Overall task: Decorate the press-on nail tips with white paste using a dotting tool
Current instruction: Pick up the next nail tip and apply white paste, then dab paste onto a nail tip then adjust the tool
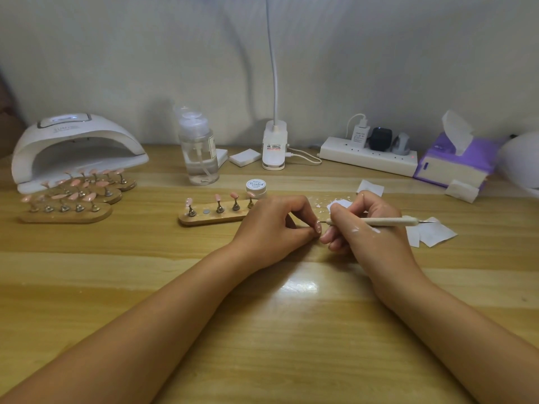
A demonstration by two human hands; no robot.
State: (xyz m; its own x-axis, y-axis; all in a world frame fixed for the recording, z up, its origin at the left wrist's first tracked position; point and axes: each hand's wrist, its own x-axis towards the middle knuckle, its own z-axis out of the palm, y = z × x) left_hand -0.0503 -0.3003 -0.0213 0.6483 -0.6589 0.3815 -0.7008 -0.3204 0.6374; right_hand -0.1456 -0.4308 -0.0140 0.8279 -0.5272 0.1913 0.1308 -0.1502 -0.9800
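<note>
Both bare forearms lie along the wooden table (262,330) and meet near its middle. At far left stands a white nail lamp (75,144), with wooden boards (65,214) of pink tips in front of it. Along the back are a clear pump bottle (199,150), a white clip lamp (274,147), a power strip (367,156) with chargers plugged in, and a purple tissue pack (455,161). Just behind the left hand (272,225) a wooden holder strip (213,218) carries pink tips on small metal stands; the hand hides its right end. White paste smears (339,205) lie behind the right hand (364,231), and paper squares (434,231) lie to its right.

A small jar (256,188) reads "Painted"; the nail lamp's lettering is too blurred to read.

Knuckles up, the left hand's curled fingers pinch a pale nail tip (318,227). The right hand holds the dotting tool (379,221) like a pen, fingers pinching near its front, its point at the nail tip; whether it touches I cannot tell. White flecks mark that hand's back.
</note>
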